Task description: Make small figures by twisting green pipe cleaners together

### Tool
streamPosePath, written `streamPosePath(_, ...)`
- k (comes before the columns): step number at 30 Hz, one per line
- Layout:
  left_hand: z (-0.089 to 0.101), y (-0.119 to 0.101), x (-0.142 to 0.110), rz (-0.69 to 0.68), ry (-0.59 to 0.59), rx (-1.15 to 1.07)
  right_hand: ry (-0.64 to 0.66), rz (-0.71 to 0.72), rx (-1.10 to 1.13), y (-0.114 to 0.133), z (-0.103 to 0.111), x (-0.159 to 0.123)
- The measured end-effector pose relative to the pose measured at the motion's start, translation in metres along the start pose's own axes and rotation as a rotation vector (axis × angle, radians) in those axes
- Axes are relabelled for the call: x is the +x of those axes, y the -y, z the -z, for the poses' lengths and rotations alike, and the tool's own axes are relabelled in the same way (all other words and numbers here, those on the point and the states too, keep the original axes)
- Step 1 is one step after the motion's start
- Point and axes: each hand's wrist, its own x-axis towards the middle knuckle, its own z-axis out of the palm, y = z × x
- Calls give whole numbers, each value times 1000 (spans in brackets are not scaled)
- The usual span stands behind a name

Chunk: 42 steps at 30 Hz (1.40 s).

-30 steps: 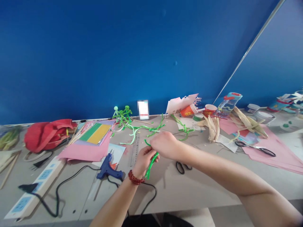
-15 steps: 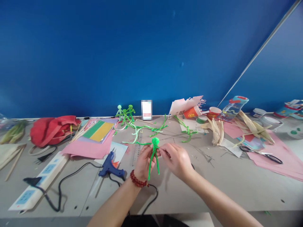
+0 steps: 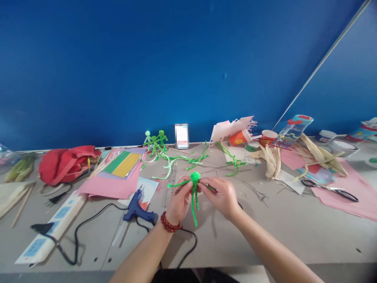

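A bright green pipe-cleaner figure with a round coiled head hangs between my hands above the table. Its two legs dangle downward, and one arm sticks out to the left. My left hand, with a red bead bracelet at the wrist, pinches the figure just below its head. The thumb and fingers of my right hand are closed on the figure's right arm. Behind, near the wall, stand several finished green pipe-cleaner figures. Loose green pipe cleaners lie in front of them, and another twisted green piece rests farther right.
On the left are a blue glue gun with its black cord, a white power strip, a red bag and coloured paper. Scissors, dried husks and paper cups lie to the right. A ruler lies behind my left hand.
The figure's legs have swung together toward the right, and its left arm now slopes downward. My right hand has come in closer, gripping the right arm. The view has shifted slightly.
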Motion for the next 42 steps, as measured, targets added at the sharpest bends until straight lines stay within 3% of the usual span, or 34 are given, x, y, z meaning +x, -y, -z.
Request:
streamPosePath(4,6,4,2,-122,-2,217,-56,82,-73,-2,0,0)
streamPosePath(7,10,6,4,-145,-25,259,-45,78,-65,-2,0,0)
streamPosePath(11,7,5,6,-82,-34,190,-60,-14,29,-3,-4,-3)
streamPosePath(17,3,5,3,24,-77,-15,-1,-260,292,-4,-11,-6)
streamPosePath(22,2,5,2,44,-62,-6,30,-365,480,-8,-13,-2)
streamPosePath(26,-1,4,0,64,-84,50,-2,-401,575,-14,-16,-2)
streamPosePath(29,-2,5,-1,3,-133,47,-16,-427,614,-15,-19,-3)
streamPosePath(32,-3,5,-1,-48,-110,25,-9,-455,689,-14,-21,-2)
streamPosePath(36,-4,3,-1,-7,-66,-17,-12,-484,737,-13,-23,-2)
streamPosePath(42,1,4,-1,99,-93,-30,-24,-454,708,-14,-24,-2)
